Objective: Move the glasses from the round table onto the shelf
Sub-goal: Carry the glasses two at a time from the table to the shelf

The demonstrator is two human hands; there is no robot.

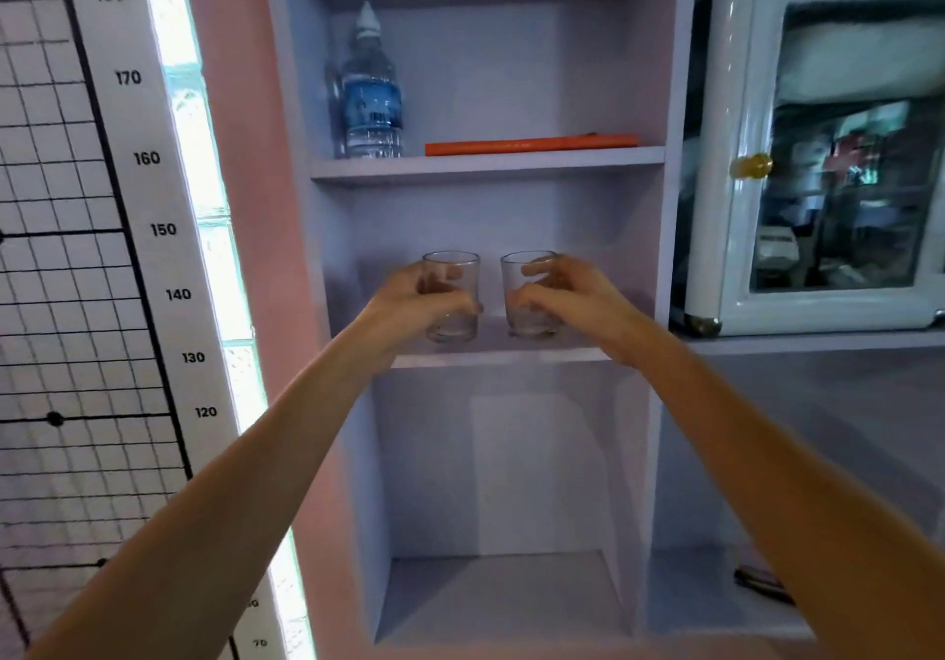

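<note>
Two clear, empty drinking glasses stand upright side by side on the middle board of a pale lilac shelf unit [501, 356]. My left hand [414, 296] is wrapped around the left glass [455, 271]. My right hand [567, 296] grips the right glass [519, 276] from its right side. Both glass bases look to be resting on the board, a small gap between them. The round table is out of view.
On the board above stand a water bottle [370, 97] at the left and a flat orange object [532, 144]. The compartment below is bare. A white glass-door cabinet [741, 148] stands to the right, and a height chart [148, 158] hangs on the left.
</note>
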